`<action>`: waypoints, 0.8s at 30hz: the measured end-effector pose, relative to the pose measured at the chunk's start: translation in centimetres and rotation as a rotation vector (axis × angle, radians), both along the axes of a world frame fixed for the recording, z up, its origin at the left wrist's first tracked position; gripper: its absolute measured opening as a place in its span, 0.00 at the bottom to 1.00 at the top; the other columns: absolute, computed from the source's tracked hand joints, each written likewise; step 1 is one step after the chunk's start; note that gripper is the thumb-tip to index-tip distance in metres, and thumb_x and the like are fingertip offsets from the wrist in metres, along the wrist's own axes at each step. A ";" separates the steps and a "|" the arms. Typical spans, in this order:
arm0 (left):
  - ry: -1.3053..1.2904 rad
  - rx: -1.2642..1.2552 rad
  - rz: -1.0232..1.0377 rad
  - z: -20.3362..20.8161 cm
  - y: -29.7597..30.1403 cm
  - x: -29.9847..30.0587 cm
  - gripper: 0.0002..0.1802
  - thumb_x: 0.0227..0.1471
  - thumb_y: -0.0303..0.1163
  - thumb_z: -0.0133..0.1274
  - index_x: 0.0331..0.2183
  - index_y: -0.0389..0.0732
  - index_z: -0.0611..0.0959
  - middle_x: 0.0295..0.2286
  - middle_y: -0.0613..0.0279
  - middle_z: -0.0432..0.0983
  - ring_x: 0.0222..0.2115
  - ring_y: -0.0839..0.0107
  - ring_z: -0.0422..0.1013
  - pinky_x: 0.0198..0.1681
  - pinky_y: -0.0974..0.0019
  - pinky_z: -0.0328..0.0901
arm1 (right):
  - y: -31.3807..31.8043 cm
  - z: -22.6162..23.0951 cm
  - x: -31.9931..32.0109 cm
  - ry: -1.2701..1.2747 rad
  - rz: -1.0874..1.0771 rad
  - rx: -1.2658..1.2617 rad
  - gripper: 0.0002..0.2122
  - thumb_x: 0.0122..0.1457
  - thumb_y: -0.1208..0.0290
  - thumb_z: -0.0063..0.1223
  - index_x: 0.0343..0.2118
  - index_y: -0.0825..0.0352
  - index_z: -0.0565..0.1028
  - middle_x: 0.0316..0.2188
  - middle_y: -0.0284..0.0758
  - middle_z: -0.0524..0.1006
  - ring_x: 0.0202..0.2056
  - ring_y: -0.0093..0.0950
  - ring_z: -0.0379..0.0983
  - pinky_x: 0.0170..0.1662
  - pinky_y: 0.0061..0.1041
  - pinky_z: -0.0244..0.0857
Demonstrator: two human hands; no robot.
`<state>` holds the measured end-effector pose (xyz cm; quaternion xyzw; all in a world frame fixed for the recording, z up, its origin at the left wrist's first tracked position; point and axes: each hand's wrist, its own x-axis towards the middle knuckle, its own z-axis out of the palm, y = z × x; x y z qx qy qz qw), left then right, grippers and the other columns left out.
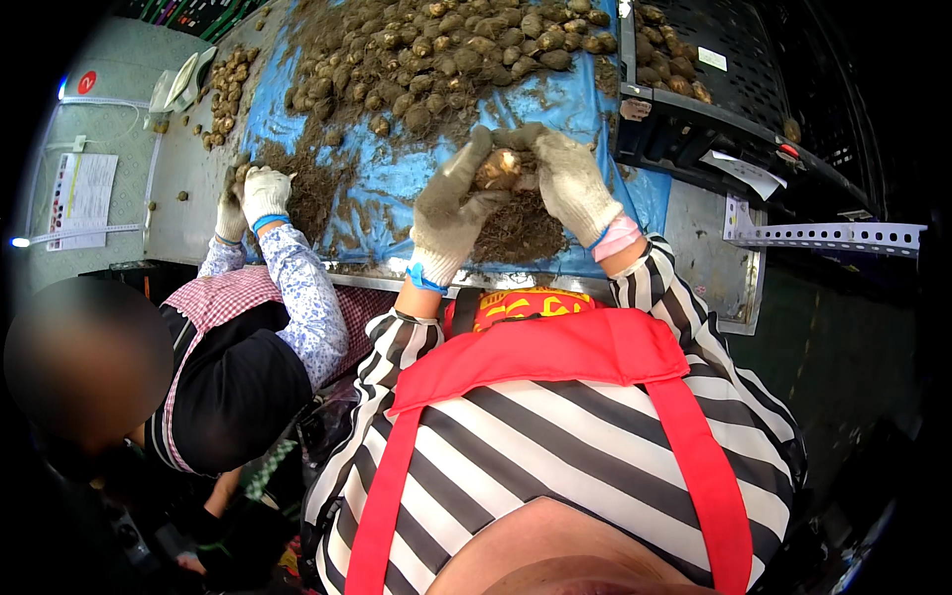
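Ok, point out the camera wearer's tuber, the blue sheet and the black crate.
Tuber (498, 172): head view, on its visible middle.
Blue sheet (578, 105): head view, on a bare blue patch.
Black crate (684, 119): head view, on its near wall.

A grey metal table (706, 260) stands above a dark floor (808, 332); at left, a small bright light (20, 242) glows beside a pale panel (131, 188).

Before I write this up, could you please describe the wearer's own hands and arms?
The left hand and right hand wear cream knit gloves, grey over the fingers. A blue band shows at the left wrist; a blue edge and a pink band show at the right. The sleeves are striped black and white and look sheer.
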<state>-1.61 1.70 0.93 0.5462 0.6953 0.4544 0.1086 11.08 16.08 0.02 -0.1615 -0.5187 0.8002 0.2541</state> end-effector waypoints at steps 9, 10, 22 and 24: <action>-0.469 -0.228 0.112 3.2 0.2 1.0 0.41 0.51 0.29 0.62 0.65 0.40 0.68 0.53 0.49 0.77 0.55 0.67 0.72 0.57 0.63 0.68 | -0.7 1.2 0.1 -0.323 -0.104 0.492 0.12 0.64 0.64 0.53 0.42 0.66 0.82 0.43 0.38 0.80 0.39 0.28 0.78 0.43 0.27 0.71; -0.502 -0.314 0.081 4.0 0.3 1.0 0.41 0.50 0.29 0.62 0.65 0.38 0.68 0.54 0.48 0.76 0.56 0.68 0.71 0.58 0.63 0.67 | -1.2 1.3 0.0 -0.312 -0.144 0.531 0.12 0.64 0.64 0.53 0.41 0.66 0.82 0.41 0.39 0.80 0.39 0.29 0.78 0.43 0.28 0.72; -0.248 -0.241 0.139 1.6 0.0 1.2 0.54 0.48 0.43 0.67 0.68 0.35 0.57 0.57 0.44 0.73 0.56 0.58 0.72 0.59 0.62 0.66 | 1.5 0.3 -0.5 -0.350 -0.102 0.804 0.14 0.64 0.63 0.49 0.44 0.63 0.82 0.39 0.42 0.82 0.40 0.43 0.79 0.43 0.38 0.72; -0.338 -0.282 0.111 2.0 -0.1 1.0 0.56 0.48 0.43 0.67 0.69 0.36 0.55 0.57 0.44 0.72 0.57 0.58 0.72 0.59 0.62 0.67 | 1.2 1.3 0.4 -0.206 0.044 0.740 0.13 0.64 0.65 0.50 0.44 0.61 0.83 0.37 0.41 0.82 0.39 0.40 0.79 0.45 0.35 0.71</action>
